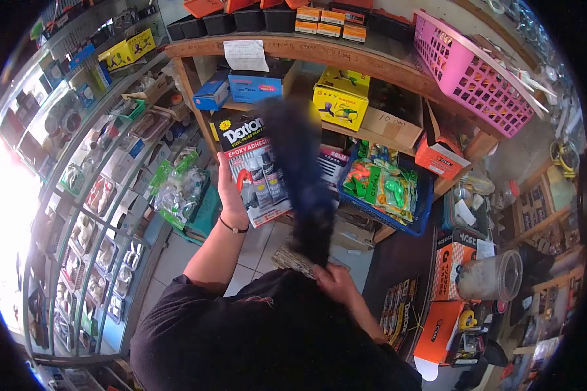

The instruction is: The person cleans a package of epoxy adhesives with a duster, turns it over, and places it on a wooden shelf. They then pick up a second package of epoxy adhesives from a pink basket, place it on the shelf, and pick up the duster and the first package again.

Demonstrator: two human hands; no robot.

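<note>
In my left hand [233, 199] is a carded pack of Dexton epoxy adhesive [251, 176], held upright by its left edge with its printed front towards me. My right hand [336, 283] is closed around the lower end of a long dark duster [300, 169], smeared by motion. The duster rises in front of the pack and hides its right side. Behind it, a blue basket [419, 225] holds several packets with green and orange contents. A yellow box [340, 104] and a blue box [261, 85] sit on the shelf above.
A wooden shelf [293, 44] runs across the back, with a pink basket [437, 49] at its right. Glass display shelves [78, 208] stand on the left. At right are orange boxes [437, 332] and a clear plastic jar [492, 277]. Tiled floor [248, 257] shows below.
</note>
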